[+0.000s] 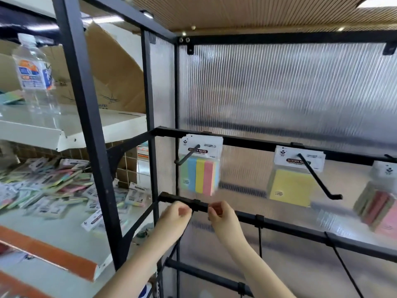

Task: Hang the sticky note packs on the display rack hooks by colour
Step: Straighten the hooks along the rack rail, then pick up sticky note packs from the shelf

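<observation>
Ribbed translucent panels (290,93) back a black metal display rack (247,143) under a slatted ceiling, with a white shelf (64,231) to the left carrying a loose heap of sticky note packs (49,188) and a water bottle (34,67) above. Three packs already hang from the upper bar: a striped multicolour pack (200,176), a yellow pack (292,187) and a partly cropped pink-and-green pack (378,207). Both hands work the lower crossbar (279,226), the left hand (174,220) and right hand (223,216) with fingers curled at a small black clip or hook base; whether they grip it cannot be told. A poorly seated hook could tip under load, and mixed heaps invite colour errors.
</observation>
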Demonstrator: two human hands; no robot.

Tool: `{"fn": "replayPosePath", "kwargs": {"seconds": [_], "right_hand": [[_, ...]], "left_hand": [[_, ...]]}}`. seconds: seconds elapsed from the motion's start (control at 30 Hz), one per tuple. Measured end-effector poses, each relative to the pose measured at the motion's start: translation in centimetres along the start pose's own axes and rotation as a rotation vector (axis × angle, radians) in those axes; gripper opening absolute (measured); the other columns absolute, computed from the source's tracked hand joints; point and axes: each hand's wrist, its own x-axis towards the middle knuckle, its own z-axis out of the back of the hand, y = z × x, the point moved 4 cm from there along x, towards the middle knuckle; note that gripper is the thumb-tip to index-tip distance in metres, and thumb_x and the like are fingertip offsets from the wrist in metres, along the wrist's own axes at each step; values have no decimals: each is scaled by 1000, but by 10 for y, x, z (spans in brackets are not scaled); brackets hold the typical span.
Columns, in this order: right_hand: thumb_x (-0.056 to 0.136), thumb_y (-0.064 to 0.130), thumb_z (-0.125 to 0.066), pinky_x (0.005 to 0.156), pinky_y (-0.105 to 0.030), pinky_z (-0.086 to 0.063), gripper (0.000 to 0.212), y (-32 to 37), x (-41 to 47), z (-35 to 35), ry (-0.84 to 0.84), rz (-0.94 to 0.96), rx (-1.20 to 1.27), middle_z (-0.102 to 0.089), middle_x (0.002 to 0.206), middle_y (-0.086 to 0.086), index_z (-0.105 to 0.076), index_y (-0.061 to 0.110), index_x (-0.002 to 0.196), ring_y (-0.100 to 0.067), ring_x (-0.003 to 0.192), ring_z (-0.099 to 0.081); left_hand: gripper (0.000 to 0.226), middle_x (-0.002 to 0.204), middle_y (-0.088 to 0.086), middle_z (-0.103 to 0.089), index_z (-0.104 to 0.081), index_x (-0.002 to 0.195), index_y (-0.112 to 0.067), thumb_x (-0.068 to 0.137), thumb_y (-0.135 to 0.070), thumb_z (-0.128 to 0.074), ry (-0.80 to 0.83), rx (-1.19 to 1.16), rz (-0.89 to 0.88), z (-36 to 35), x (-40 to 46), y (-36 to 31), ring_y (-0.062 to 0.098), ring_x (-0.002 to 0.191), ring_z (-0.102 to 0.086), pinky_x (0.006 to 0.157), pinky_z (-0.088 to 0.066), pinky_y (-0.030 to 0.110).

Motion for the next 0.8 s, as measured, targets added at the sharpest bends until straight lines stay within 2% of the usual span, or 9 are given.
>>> {"fn": "replayPosePath", "kwargs": {"seconds": [0.07,0.17,0.27,0.37,0.47,0.53,0.67,0.73,0.8], "right_hand": [[97,17,-49,64,-18,-42,6,-1,-8,-3,29,14,-16,-59,87,8,-55,18,98,-14,82,-58],[96,15,-49,67,-15,-42,9,3,-20,-9,77,63,-48,-59,89,9,-57,16,99,-11,85,-57],[96,14,-49,64,-7,-39,10,12,-33,-15,115,116,-69,-60,88,7,-58,15,95,-10,83,-55],[96,16,-48,64,-3,-39,10,22,-47,-24,155,152,-98,-60,89,7,-58,17,96,-9,83,-55],[96,17,-48,71,-11,-42,10,33,-63,-37,168,217,-133,-62,98,3,-58,21,95,-10,88,-57],[95,17,-49,76,-18,-45,10,41,-75,-49,164,272,-139,-59,97,4,-58,21,93,-10,86,-57],[94,17,-50,77,-21,-46,12,61,-101,-83,188,378,-142,-56,97,7,-62,18,96,-7,83,-56],[94,21,-49,79,-24,-47,14,74,-110,-104,191,414,-124,-57,98,7,-63,19,93,-7,84,-56],[94,18,-50,79,-20,-45,13,88,-118,-126,218,451,-126,-58,99,6,-63,18,95,-6,86,-55]], "left_hand": [[8,99,-8,-61,-55,100,-27,97,-28,-47,73,27,27,-3,-12,11,11,99,-60,85,-44,23],[12,93,-9,-64,-55,90,-31,96,-23,-50,65,13,10,0,-32,18,9,93,-62,84,-47,23],[13,91,-12,-64,-58,92,-30,96,-20,-51,-7,26,-40,12,-51,18,4,90,-61,75,-43,14],[15,92,-11,-67,-61,95,-29,95,-17,-52,-56,22,-49,26,-67,21,3,90,-63,84,-50,22],[14,94,-10,-67,-62,97,-26,96,-15,-52,-67,-7,-38,41,-82,30,3,92,-63,87,-50,22],[15,95,-9,-67,-61,95,-27,95,-15,-52,-85,-14,-32,55,-92,39,3,91,-63,85,-50,20],[23,87,-9,-67,-58,83,-33,94,-13,-54,-122,-18,-19,88,-105,63,4,83,-64,78,-49,19],[23,84,-6,-68,-59,81,-30,93,-11,-55,-144,-27,-9,109,-110,77,9,81,-64,77,-50,23],[20,84,-2,-68,-61,83,-26,93,-9,-55,-154,-18,8,131,-114,93,12,78,-65,73,-50,24]]}}
